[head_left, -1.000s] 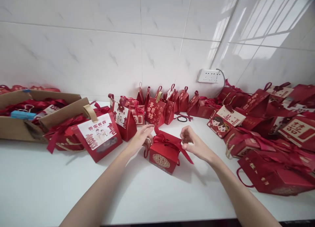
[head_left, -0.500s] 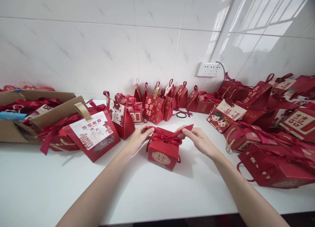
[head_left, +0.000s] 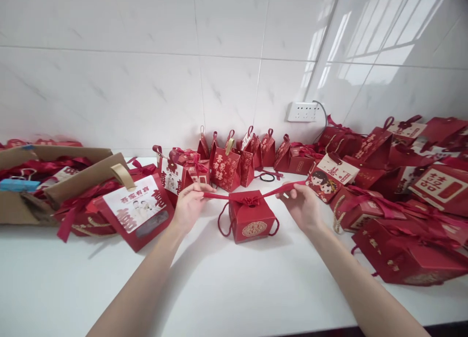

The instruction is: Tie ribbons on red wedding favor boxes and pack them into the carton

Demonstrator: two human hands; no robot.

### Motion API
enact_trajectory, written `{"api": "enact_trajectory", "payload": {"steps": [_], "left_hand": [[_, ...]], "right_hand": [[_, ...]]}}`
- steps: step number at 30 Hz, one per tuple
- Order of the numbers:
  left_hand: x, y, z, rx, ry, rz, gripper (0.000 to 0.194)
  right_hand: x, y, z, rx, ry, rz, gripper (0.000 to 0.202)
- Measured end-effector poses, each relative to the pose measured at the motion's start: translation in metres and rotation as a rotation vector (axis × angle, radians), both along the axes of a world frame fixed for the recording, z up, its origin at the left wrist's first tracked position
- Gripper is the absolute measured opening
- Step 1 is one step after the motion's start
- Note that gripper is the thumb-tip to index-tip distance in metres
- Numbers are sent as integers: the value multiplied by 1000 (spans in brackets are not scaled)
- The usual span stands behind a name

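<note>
A small red gift box [head_left: 254, 225] with a round gold emblem and cord handles stands on the white table between my hands. Red ribbon [head_left: 215, 196] is gathered in a knot on the box's top, its two ends stretched out sideways. My left hand [head_left: 190, 205] is closed on the left ribbon end, thumb against fingers. On the other side, my right hand [head_left: 302, 205] pinches the right end. Neither hand touches the box itself.
On the left are a cardboard box [head_left: 84, 181] of red ribboned items and a tilted red box with a photo card [head_left: 141, 205]. Several upright red boxes [head_left: 226, 169] line the wall. More red boxes [head_left: 413, 249] crowd the right. A black ring [head_left: 266, 177] lies behind.
My hands have moved apart, drawing the ribbon ends out taut. The loops at the knot have shrunk, and the box has turned slightly. The view has tilted up a little.
</note>
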State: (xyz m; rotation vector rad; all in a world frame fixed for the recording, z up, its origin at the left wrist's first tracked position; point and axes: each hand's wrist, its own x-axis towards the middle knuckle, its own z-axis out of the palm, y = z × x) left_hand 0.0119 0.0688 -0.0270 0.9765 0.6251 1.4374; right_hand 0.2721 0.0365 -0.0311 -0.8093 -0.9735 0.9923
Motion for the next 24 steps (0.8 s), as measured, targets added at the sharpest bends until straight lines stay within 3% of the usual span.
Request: {"api": "enact_trajectory", "payload": {"steps": [11,16,19,24], "left_hand": [[-25,9,15,-85,-313,210,15],[-27,7,26,-25,-298,216,12],[-19,8,42,54,-256,187,13],[15,13,81,211,-59,83,21]], "right_hand": [[44,9,4,76,116,-215,36],[38,10,11,96,144,-228,30],[19,13,30,154,94,-173,26],[-20,21,79,196,-140,16,20]]}}
